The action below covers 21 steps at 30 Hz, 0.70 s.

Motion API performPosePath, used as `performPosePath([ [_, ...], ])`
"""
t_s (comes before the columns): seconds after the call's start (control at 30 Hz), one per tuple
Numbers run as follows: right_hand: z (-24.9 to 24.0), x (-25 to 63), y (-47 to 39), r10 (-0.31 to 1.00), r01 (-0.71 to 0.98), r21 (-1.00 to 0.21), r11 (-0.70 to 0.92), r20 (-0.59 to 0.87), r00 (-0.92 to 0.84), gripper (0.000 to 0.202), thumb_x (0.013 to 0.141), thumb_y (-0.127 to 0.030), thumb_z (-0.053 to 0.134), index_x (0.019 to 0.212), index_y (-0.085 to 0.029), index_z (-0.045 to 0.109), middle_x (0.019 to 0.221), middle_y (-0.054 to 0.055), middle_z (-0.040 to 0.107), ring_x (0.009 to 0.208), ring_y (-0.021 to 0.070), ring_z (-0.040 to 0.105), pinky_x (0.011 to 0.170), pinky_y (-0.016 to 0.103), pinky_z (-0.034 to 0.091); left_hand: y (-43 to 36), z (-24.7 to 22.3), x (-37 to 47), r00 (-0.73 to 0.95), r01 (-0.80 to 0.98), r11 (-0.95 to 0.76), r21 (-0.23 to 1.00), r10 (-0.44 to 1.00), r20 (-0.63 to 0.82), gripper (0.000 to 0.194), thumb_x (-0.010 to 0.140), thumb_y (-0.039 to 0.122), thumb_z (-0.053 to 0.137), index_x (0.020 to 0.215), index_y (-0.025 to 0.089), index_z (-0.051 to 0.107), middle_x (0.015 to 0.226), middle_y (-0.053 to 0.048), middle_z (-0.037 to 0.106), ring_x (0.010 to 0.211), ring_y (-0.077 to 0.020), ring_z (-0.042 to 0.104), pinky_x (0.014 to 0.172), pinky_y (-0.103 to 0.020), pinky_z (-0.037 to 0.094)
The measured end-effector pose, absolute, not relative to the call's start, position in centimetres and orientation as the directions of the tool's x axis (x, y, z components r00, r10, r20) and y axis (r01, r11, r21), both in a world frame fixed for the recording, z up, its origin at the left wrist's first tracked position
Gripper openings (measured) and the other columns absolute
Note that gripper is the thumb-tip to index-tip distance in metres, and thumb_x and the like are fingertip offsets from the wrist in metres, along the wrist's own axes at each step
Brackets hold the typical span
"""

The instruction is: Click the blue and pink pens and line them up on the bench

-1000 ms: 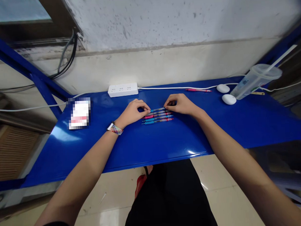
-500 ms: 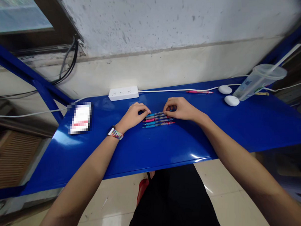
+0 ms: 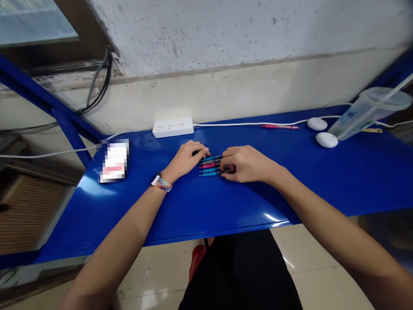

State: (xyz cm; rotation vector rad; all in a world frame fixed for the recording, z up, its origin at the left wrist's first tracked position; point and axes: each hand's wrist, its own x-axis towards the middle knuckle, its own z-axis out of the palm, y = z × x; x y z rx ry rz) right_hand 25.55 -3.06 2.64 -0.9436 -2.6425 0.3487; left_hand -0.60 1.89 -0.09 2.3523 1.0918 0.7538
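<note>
Several pens [image 3: 210, 165] lie side by side in a row on the blue desk, mostly with blue grips and one with a pink grip. My right hand [image 3: 244, 163] is closed across their right part, thumb on the near side and fingers on the far side, hiding those ends. My left hand [image 3: 188, 159] has its thumb and forefinger together at the far left corner of the row, beside the farthest pen. Anything between those fingertips is hidden. On my left wrist is a patterned band [image 3: 162, 182].
A white power strip [image 3: 173, 127] stands by the wall. A pink pen [image 3: 280, 126] lies behind, near the white cable. Two white rounded objects [image 3: 327, 140] and a clear cup [image 3: 357, 116] with a straw stand right. A blurred white item [image 3: 114, 160] lies left on the blue desk [image 3: 208, 209].
My right hand has come nearer to me and changed from a pinch at the farthest pen to a grip across the row. The left hand stays at the far left corner.
</note>
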Motion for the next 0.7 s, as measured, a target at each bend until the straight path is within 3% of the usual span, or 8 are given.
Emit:
performPosePath([
  [0.17, 2.7, 25.2, -3.4, 0.646, 0.588, -0.292, 0.754, 0.172, -0.743, 0.009, 0.091, -0.024, 0.078, 0.085, -0.018, 0.075, 0.088, 0.002, 0.065, 0.072, 0.0149, 0.051, 0.062, 0.033, 0.028, 1.8, 0.1, -0.5, 0.531, 0.555, -0.580, 0.596, 0.799, 0.283, 0.036, 0.112, 0.037, 0.055, 0.092, 0.026, 0.082, 0.092, -0.004, 0.082, 0.096, -0.0250, 0.069, 0.097, -0.043, 0.052],
  [0.37, 2.4, 25.4, -3.3, 0.660, 0.568, -0.390, 0.725, 0.157, -0.735, 0.013, 0.090, -0.025, 0.079, 0.080, -0.019, 0.075, 0.089, 0.003, 0.067, 0.069, 0.0145, 0.052, 0.063, 0.033, 0.032, 1.9, -0.2, -0.6, 0.527, 0.548, -0.581, 0.601, 0.798, 0.291, 0.036, 0.112, 0.038, 0.055, 0.090, 0.027, 0.081, 0.090, -0.004, 0.082, 0.095, -0.0259, 0.069, 0.097, -0.046, 0.053],
  [0.53, 2.3, 25.6, -3.1, 0.675, 0.478, -0.517, 0.710, 0.308, -0.671, 0.005, 0.091, -0.023, 0.074, 0.088, -0.020, 0.071, 0.100, 0.004, 0.067, 0.075, 0.0161, 0.059, 0.071, 0.032, 0.044, 1.9, -0.3, -0.5, 0.437, 0.403, -0.542, 0.737, 0.822, 0.366, 0.038, 0.114, 0.045, 0.054, 0.100, 0.024, 0.083, 0.108, -0.008, 0.083, 0.102, -0.0236, 0.076, 0.101, -0.044, 0.059],
  [0.7, 1.9, 26.5, -1.8, 0.704, 0.513, -0.488, 0.706, 0.405, -0.583, 0.007, 0.094, -0.023, 0.072, 0.094, -0.022, 0.065, 0.096, 0.005, 0.067, 0.089, 0.0223, 0.063, 0.080, 0.033, 0.046, 1.4, 0.5, -0.4, 0.397, 0.241, -0.487, 0.840, 0.839, 0.372, 0.051, 0.117, 0.054, 0.047, 0.103, 0.021, 0.084, 0.107, -0.011, 0.086, 0.101, -0.0225, 0.079, 0.100, -0.040, 0.062],
])
